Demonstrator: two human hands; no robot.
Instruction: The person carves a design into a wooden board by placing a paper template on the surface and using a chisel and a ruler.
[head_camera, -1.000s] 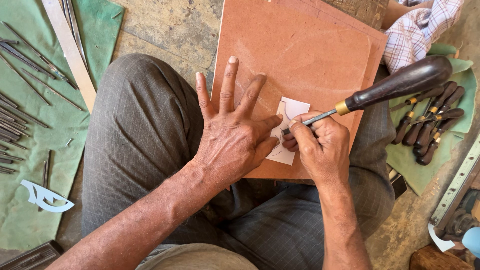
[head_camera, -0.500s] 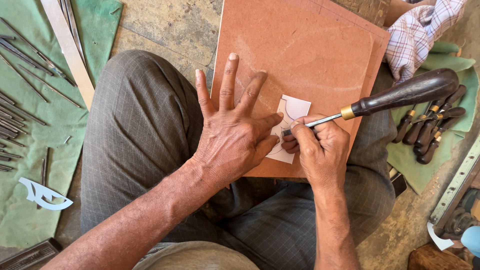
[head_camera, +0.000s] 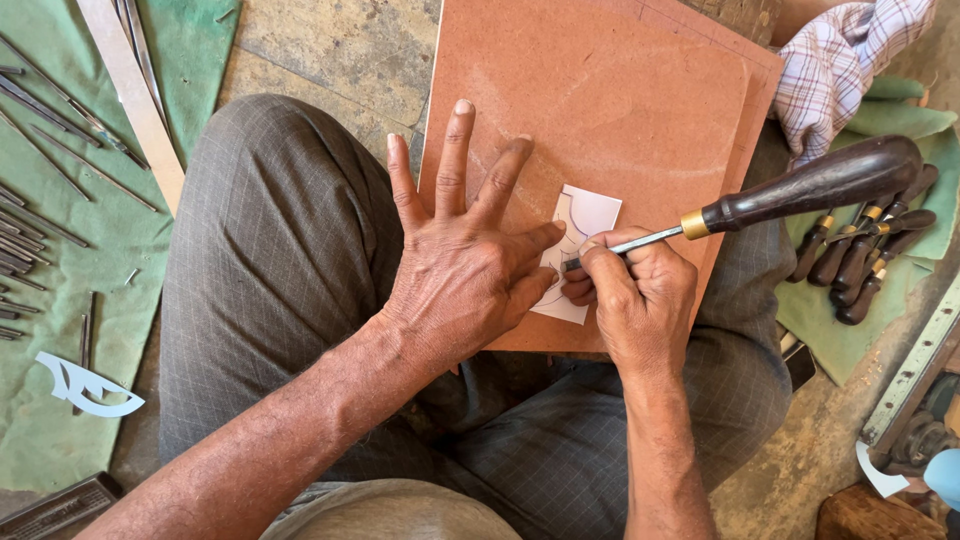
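Head view: two hands, left hand (head_camera: 455, 275) and right hand (head_camera: 635, 295), one chisel (head_camera: 790, 195), one white card (head_camera: 575, 250).

The chisel (head_camera: 790, 195) tip is hidden between the right hand (head_camera: 635, 300) and left hand (head_camera: 465, 270); they cover much of the white paper pattern (head_camera: 590, 215).

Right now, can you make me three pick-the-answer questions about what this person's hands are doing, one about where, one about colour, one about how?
1. Where does the white paper piece lie?
A on the reddish board
B on the green cloth
C on the floor

2. What colour is the tool handle?
A yellow
B dark brown
C blue

3. How is the left hand?
A in a fist
B lifted away
C fingers spread, pressing flat

Answers: 1 A, the paper rests on the board. 2 B, the handle in the right hand is dark wood. 3 C, its fingers fan out beside the paper.
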